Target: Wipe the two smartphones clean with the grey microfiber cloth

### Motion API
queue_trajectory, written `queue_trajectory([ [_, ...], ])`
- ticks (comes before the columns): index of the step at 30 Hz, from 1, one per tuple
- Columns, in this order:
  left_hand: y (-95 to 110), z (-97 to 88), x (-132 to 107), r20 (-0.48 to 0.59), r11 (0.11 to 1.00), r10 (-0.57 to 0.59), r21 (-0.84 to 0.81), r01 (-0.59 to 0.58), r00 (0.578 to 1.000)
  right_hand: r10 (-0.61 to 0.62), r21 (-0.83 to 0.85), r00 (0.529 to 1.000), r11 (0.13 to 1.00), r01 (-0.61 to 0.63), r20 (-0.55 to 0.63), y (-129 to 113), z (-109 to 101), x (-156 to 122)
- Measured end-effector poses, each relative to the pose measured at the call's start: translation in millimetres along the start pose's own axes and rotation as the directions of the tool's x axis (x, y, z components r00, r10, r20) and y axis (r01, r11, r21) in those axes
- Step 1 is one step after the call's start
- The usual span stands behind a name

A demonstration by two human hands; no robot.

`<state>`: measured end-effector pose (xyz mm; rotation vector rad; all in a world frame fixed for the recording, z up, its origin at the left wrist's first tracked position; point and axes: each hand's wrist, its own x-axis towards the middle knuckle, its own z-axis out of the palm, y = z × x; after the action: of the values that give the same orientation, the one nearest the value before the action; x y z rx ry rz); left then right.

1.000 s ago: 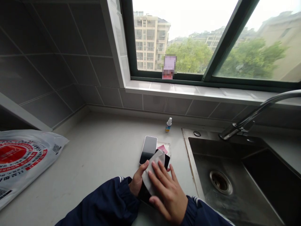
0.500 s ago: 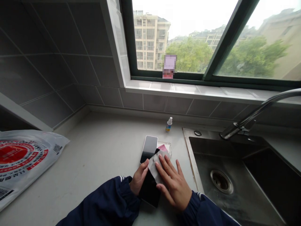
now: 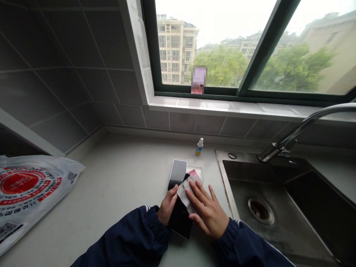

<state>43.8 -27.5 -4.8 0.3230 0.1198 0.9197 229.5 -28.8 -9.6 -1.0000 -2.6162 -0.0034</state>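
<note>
A kitchen corner is seen from above, with a big window (image 3: pixel 217 48) at the back. Tall buildings and green trees are seen through the glass. Grey tiles are set in the wall below it, and a pale countertop (image 3: pixel 116 178) runs along them. A steel sink (image 3: pixel 267 207) is set into the countertop on the right, and a curved steel tap (image 3: pixel 303 122) is bent over it. A white plastic bag (image 3: pixel 27 189) with a round red print is laid on the left.

Near the sink, a shiny dark phone (image 3: pixel 177 173) is laid face up, with a clear plastic box (image 3: pixel 198 174) just beside it. A small spray bottle (image 3: pixel 199 147) is stood up behind them and is not being held. A black phone (image 3: pixel 180 218) is placed just in front of the shiny one, close to the person's body. It is gripped by the left hand (image 3: pixel 167 205), which is curled round its left edge. The right hand (image 3: pixel 208 211) is held open, with the fingers spread, and is pressed on a grey cloth (image 3: pixel 187 193) with a zigzag edge. The upper part of the black phone is covered by the cloth, and the lower part is left bare. The shiny phone and the box are not touched by either hand.
</note>
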Motion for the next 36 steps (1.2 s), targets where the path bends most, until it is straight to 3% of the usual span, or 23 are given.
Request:
queue_trajectory([
  [10,0.1,-2.5,-0.8,-0.029,0.999,-0.007,0.046,0.008,1.0,0.006,0.042,1.0,0.999,-0.007,0.026,3.8,2.6,-1.6],
  [21,2.0,8.4,-1.2,-0.004,0.999,-0.005,0.049,0.005,1.0,-0.001,0.066,1.0,0.998,0.0,0.018,4.9,3.4,-1.6],
  [30,-0.8,-1.0,0.1,-0.023,0.999,0.029,0.042,-0.028,0.999,-0.017,0.054,0.999,0.998,0.015,0.033,7.0,-1.7,2.7],
  [36,2.4,2.4,-2.2,-0.007,0.999,0.033,0.027,-0.033,0.999,-0.045,0.054,0.998,0.998,0.042,0.048,7.0,-5.1,9.5],
])
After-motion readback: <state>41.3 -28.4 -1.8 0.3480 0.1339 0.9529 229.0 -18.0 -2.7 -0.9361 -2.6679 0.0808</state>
